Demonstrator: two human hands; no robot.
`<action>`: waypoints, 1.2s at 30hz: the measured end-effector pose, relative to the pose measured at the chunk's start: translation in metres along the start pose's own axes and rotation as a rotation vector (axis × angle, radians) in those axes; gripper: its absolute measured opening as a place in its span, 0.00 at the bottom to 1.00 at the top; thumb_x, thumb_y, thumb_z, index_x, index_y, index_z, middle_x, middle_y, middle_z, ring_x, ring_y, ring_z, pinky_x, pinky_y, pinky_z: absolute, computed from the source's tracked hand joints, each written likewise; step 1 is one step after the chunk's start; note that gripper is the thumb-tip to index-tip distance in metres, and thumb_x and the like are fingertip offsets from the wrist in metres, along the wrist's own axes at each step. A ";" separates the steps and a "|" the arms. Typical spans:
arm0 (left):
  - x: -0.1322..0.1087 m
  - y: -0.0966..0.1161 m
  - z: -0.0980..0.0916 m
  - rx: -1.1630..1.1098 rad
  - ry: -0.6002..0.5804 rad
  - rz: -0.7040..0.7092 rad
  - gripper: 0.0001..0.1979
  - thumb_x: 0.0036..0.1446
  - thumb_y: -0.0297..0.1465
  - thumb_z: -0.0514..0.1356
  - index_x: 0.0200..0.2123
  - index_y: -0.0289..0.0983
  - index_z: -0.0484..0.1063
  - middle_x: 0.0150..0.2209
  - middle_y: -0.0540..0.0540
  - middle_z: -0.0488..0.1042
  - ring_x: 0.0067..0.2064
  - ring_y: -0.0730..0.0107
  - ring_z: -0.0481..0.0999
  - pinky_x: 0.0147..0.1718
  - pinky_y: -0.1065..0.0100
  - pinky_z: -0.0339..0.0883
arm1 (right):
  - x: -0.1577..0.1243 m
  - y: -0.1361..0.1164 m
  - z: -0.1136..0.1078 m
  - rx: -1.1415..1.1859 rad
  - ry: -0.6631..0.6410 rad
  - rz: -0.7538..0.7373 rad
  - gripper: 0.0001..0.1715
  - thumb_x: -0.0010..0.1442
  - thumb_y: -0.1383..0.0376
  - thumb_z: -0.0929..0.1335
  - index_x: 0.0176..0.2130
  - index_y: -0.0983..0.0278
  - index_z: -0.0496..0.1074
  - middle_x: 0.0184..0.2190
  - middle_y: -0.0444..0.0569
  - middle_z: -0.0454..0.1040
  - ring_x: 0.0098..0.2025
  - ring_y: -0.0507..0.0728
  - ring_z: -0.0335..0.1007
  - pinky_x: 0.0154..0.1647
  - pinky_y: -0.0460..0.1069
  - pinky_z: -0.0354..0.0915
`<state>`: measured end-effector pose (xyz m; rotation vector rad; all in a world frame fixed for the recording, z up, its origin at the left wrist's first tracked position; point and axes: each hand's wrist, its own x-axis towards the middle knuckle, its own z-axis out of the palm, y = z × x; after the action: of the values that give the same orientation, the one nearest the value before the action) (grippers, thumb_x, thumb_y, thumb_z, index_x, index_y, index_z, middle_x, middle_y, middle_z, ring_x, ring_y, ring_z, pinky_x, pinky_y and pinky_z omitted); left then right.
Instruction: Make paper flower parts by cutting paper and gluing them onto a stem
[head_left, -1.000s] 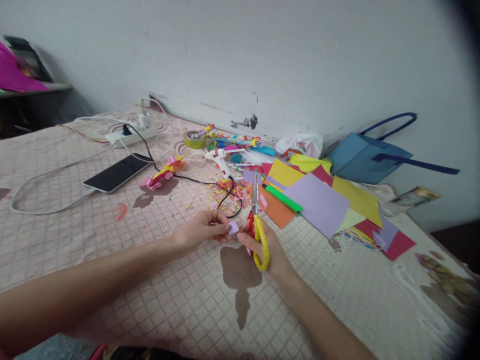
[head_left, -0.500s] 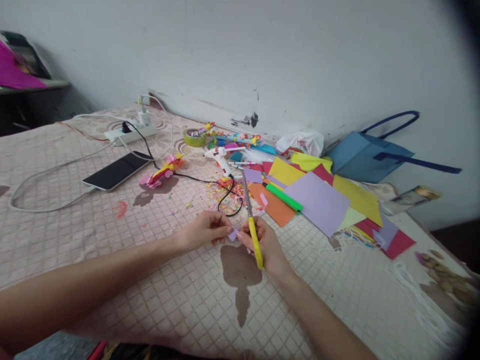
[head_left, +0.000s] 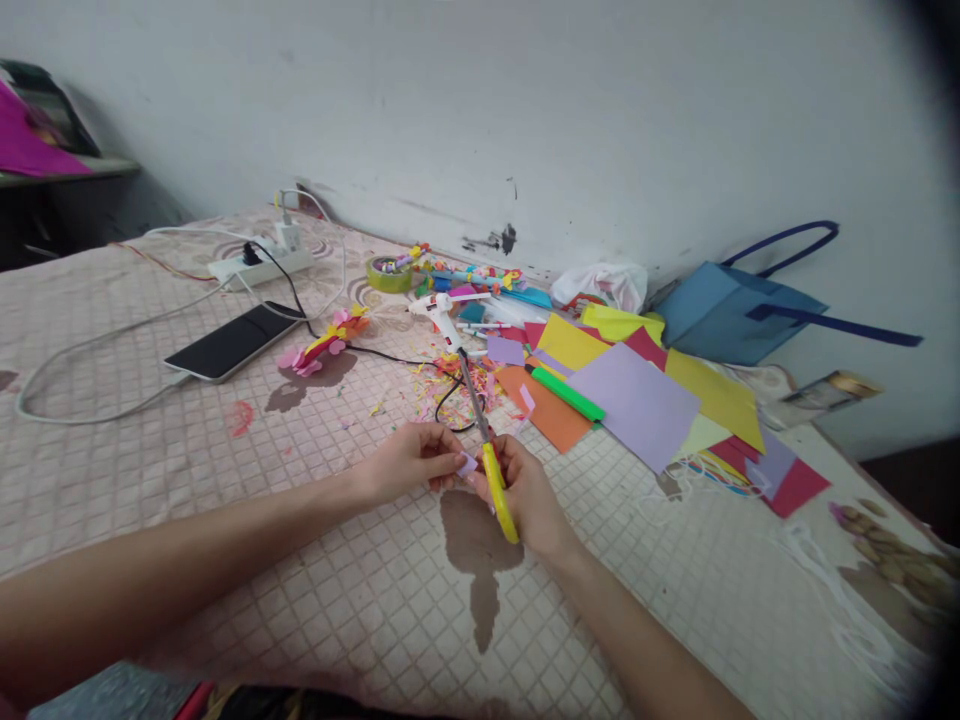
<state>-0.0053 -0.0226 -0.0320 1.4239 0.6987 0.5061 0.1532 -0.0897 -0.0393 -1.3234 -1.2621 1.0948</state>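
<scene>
Between finger and thumb, my left hand [head_left: 420, 458] pinches a small piece of purple paper [head_left: 467, 464]. Scissors with yellow handles [head_left: 498, 490] are held in my right hand [head_left: 529, 495], their blades pointing away from me towards the glue gun. The right fingertips also meet the purple piece at its right side. Beyond the blades lies a white hot glue gun [head_left: 442, 318], and a heap of tiny coloured paper snippets [head_left: 427, 385] is spread by its black cord. Both hands are just above the patterned cloth.
Coloured paper sheets [head_left: 637, 400] and a green marker-like stick [head_left: 566, 393] lie to the right, near a blue bag [head_left: 742, 315]. On the left are a phone [head_left: 232, 343], a power strip [head_left: 259, 268] and paper flowers [head_left: 326, 342]. Tape [head_left: 388, 277] sits at the back.
The scissors in my right hand have swung left, so the blades now cross the glue gun's cord. My left hand keeps its pinch on the purple paper, almost unmoved.
</scene>
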 end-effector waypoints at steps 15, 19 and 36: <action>0.000 0.001 -0.002 -0.072 0.014 -0.041 0.13 0.49 0.38 0.63 0.27 0.33 0.67 0.21 0.51 0.72 0.22 0.77 0.71 0.22 0.75 0.63 | 0.001 0.003 0.000 0.041 0.042 0.021 0.19 0.45 0.59 0.72 0.32 0.61 0.61 0.24 0.40 0.65 0.25 0.51 0.61 0.25 0.45 0.58; 0.000 0.002 -0.001 -0.079 -0.005 -0.044 0.14 0.48 0.39 0.64 0.27 0.33 0.66 0.21 0.51 0.73 0.21 0.77 0.71 0.22 0.74 0.64 | 0.001 0.000 -0.001 0.065 0.075 0.064 0.18 0.46 0.58 0.72 0.32 0.61 0.61 0.24 0.40 0.64 0.22 0.49 0.58 0.20 0.44 0.55; 0.009 0.018 -0.026 -0.619 0.263 -0.132 0.04 0.54 0.26 0.61 0.30 0.31 0.71 0.26 0.46 0.75 0.26 0.79 0.74 0.26 0.78 0.68 | -0.015 -0.007 0.002 0.633 -0.410 0.243 0.35 0.48 0.34 0.61 0.33 0.62 0.64 0.23 0.42 0.60 0.19 0.49 0.55 0.16 0.45 0.62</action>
<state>-0.0154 0.0042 -0.0152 0.7344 0.7544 0.7375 0.1493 -0.1047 -0.0325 -0.7974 -0.9169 1.8241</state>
